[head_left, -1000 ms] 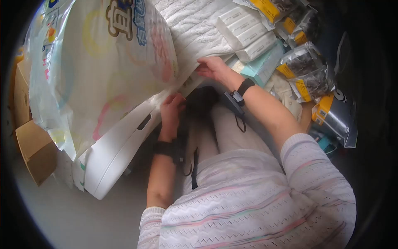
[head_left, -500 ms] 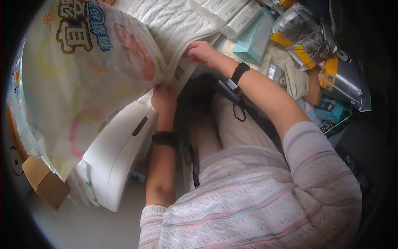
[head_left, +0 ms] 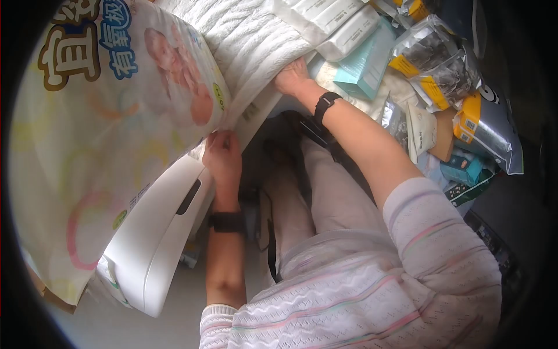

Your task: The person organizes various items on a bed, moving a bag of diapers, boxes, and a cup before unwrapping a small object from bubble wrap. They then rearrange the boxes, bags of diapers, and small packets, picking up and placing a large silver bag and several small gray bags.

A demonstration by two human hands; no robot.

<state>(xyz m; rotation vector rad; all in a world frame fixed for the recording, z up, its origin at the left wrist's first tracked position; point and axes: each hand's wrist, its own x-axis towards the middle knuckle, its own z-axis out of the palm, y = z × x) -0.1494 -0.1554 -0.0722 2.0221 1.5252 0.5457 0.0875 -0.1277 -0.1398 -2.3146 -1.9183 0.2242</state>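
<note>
A white quilted cloth point(head_left: 244, 38) lies across the surface in front of me, its near edge running between my hands. My right hand point(head_left: 294, 78) is closed on that edge at the cloth's right corner, with some fingertips hidden by the fabric. Lower down, my left hand point(head_left: 223, 158) has its fingers pinched together at the cloth's left end. Close beside it stands a large plastic diaper pack point(head_left: 151, 110) with a baby picture and Chinese lettering, covering part of the cloth. Below my left hand is a white plastic appliance or bin point(head_left: 148, 244) with a dark slot.
White packets point(head_left: 349, 32) and a teal box point(head_left: 365, 67) lie to the right of the cloth. Beyond them are silver-and-yellow bags point(head_left: 442, 81), a grey-and-orange bag point(head_left: 488, 128) and a small teal box point(head_left: 462, 168). My legs point(head_left: 343, 186) are below the edge.
My right hand has shifted slightly right and down, drawing the cloth's edge over. My left hand has moved a little lower. The diaper pack appears further left in view.
</note>
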